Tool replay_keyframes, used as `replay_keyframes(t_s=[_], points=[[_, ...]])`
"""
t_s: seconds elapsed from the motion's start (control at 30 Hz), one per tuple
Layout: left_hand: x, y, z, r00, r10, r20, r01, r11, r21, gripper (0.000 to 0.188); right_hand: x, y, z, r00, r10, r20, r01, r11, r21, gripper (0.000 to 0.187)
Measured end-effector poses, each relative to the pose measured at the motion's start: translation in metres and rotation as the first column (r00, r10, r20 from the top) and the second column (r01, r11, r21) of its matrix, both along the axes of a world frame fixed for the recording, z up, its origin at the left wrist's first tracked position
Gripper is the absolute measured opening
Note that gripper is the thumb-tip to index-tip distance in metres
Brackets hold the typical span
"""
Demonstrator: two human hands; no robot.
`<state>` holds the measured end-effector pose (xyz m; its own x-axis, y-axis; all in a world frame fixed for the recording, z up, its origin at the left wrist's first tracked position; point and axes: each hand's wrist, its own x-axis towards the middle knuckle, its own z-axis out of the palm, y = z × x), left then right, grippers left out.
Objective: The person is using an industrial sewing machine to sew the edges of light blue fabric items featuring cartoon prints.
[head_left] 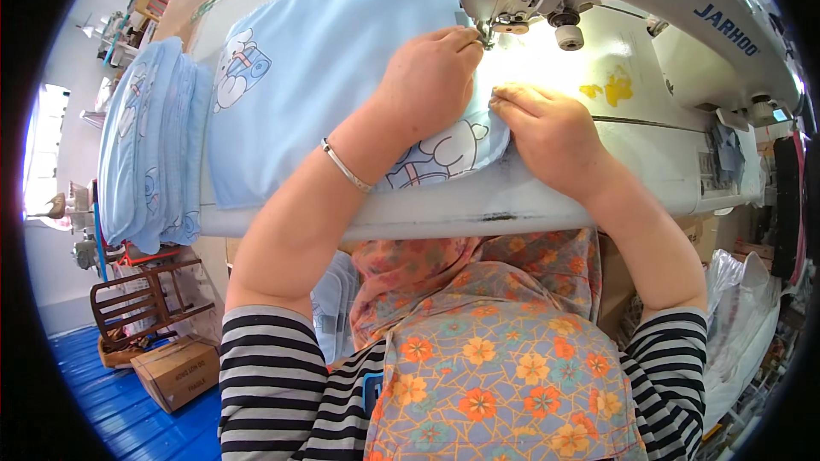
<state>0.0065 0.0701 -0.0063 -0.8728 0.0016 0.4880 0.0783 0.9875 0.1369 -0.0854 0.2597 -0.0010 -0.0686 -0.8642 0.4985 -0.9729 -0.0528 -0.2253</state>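
A light blue cloth [307,77] with white cartoon animal prints lies flat across the sewing machine table [410,218]. Its right edge runs up to the presser foot [485,32] of a grey sewing machine [666,0]. My left hand [436,72] is closed on that edge just beside the presser foot, its fingertips pressed together. Lower down, my right hand [547,132] pinches the same edge between thumb and fingers, near the cloth's rounded corner. Under my left wrist part of the cloth is hidden.
A stack of folded blue cloths [149,145] hangs over the table's left end. Below stand a wooden chair [149,299] and a cardboard box [178,371] on a blue floor. Clear plastic sheeting [739,316] is at the right. Yellow marks [617,90] show beside the machine.
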Motion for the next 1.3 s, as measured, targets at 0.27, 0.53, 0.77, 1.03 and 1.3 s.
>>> replay_keyframes(t_s=[0.27,0.53,0.77,1.03,1.3], points=[[-0.002,-0.003,0.004,0.999,-0.005,0.040,0.005,1.000,0.023,0.026,0.026,-0.010,0.004,1.000,0.001,-0.004,-0.001,1.000,0.006,0.018],[0.013,0.000,0.020,0.964,0.024,0.266,0.002,0.995,-0.097,0.027,-0.019,0.061,0.006,0.983,-0.161,0.091,0.147,0.979,0.142,0.016],[0.020,0.001,0.000,1.000,-0.029,-0.006,0.027,0.986,-0.164,0.025,0.039,0.100,0.016,0.995,0.062,0.077,-0.071,0.989,0.127,0.032],[0.020,0.024,-0.006,0.999,0.024,-0.030,-0.025,0.999,-0.035,0.023,-0.013,0.137,0.008,0.873,-0.254,0.416,0.173,0.959,0.223,0.026],[0.008,0.006,-0.008,0.997,0.007,-0.083,-0.010,0.999,-0.034,0.020,-0.015,0.131,0.007,0.878,-0.267,0.396,0.185,0.955,0.233,0.026]])
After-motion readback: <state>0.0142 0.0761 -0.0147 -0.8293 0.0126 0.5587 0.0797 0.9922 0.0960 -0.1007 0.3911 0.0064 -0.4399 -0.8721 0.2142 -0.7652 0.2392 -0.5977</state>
